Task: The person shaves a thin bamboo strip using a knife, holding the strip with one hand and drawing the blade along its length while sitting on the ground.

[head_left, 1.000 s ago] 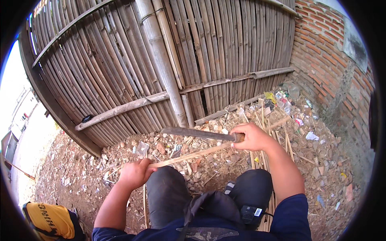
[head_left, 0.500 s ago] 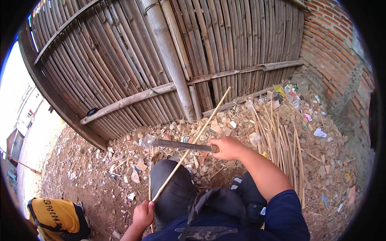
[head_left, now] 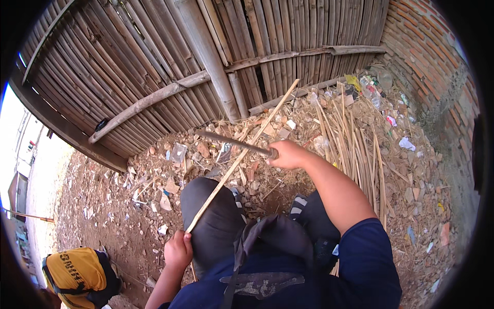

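My left hand (head_left: pixel 178 249) is closed round the lower end of a long pale bamboo strip (head_left: pixel 216 190), beside my left knee. The strip slants up and away to the right, passing over my knee. In my right hand (head_left: pixel 289 154) is the handle of a machete (head_left: pixel 229 139), its dark blade pointing left. Blade and strip cross a little left of my right fist; the blade looks nearly edge-on. Whether the two touch there, I cannot tell.
Several split bamboo strips (head_left: pixel 355 149) lie in a pile on the right. A bamboo fence (head_left: pixel 154 67) stands ahead, meeting a brick wall (head_left: pixel 427 62). Rubble and litter cover the ground (head_left: pixel 123 216). A yellow and dark cloth item (head_left: pixel 80 270) is at lower left.
The machete has turned from showing its flat side to nearly edge-on, and my right hand sits higher in view. Both hands keep their hold. The whole view has shifted.
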A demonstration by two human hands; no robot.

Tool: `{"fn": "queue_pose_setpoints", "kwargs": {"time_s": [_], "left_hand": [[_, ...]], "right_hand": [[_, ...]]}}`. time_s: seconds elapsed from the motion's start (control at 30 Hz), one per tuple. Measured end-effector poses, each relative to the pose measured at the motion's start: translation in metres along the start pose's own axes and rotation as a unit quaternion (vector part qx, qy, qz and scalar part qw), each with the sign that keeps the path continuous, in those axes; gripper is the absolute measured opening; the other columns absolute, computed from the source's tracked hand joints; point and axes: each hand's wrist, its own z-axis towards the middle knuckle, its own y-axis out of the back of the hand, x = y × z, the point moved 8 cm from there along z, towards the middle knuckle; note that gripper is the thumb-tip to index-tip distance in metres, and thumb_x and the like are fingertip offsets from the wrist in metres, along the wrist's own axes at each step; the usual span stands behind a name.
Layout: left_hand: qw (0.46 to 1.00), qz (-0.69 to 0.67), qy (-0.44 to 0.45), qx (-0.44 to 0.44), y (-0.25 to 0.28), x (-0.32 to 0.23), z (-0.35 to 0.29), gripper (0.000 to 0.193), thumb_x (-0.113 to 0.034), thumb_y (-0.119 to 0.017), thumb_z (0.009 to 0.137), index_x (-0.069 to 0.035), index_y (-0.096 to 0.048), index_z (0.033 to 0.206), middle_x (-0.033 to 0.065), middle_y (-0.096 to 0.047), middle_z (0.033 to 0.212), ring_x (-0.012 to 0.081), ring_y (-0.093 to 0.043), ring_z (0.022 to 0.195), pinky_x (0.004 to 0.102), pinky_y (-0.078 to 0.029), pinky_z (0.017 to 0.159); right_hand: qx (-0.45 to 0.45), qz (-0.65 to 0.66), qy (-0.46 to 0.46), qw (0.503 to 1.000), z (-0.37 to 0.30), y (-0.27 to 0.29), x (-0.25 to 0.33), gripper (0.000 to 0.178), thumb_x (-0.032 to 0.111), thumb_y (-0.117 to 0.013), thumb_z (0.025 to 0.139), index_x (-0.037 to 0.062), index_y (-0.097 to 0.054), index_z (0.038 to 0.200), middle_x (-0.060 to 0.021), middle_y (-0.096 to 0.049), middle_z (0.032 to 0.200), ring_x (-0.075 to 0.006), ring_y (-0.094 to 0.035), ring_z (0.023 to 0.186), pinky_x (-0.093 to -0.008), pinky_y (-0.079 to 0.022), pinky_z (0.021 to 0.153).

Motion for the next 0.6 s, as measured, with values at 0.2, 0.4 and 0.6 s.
{"fn": "queue_pose_setpoints", "kwargs": {"time_s": [0.2, 0.4, 0.6], "left_hand": [[0.997, 0.073, -0.009, -0.010, 0.017, 0.004, -0.003, 0.028, -0.032, -0.053, 0.100, -0.006, -0.054, 0.088, 0.0199, -0.063, 0.072, 0.0439, -0.062, 0.064, 0.0552, -0.048, 0.057], [0.998, 0.054, -0.021, -0.034, -0.006, 0.015, 0.006, 0.026, -0.031, -0.056, 0.098, -0.007, -0.054, 0.088, 0.0192, -0.063, 0.074, 0.0430, -0.062, 0.065, 0.0541, -0.048, 0.058], [0.998, 0.066, -0.013, 0.006, 0.005, 0.016, 0.004, 0.028, -0.033, -0.053, 0.100, -0.007, -0.054, 0.089, 0.0212, -0.063, 0.074, 0.0444, -0.062, 0.065, 0.0566, -0.046, 0.057]], "right_hand": [[-0.041, -0.109, -0.011, 0.993, -0.004, 0.004, 0.002, 0.032, 0.027, -0.072, 0.083, 0.0096, -0.067, 0.109, -0.0166, -0.070, 0.094, -0.0340, -0.069, 0.094, -0.0456, -0.054, 0.081], [0.056, 0.104, -0.052, 0.992, 0.004, -0.018, -0.032, 0.033, 0.026, -0.073, 0.081, 0.0049, -0.067, 0.105, -0.0151, -0.069, 0.084, -0.0303, -0.067, 0.080, -0.0435, -0.052, 0.073], [-0.094, -0.004, -0.004, 0.996, -0.003, -0.001, -0.021, 0.031, 0.025, -0.071, 0.080, 0.0078, -0.069, 0.106, -0.0155, -0.070, 0.085, -0.0332, -0.070, 0.080, -0.0454, -0.055, 0.074]]}}
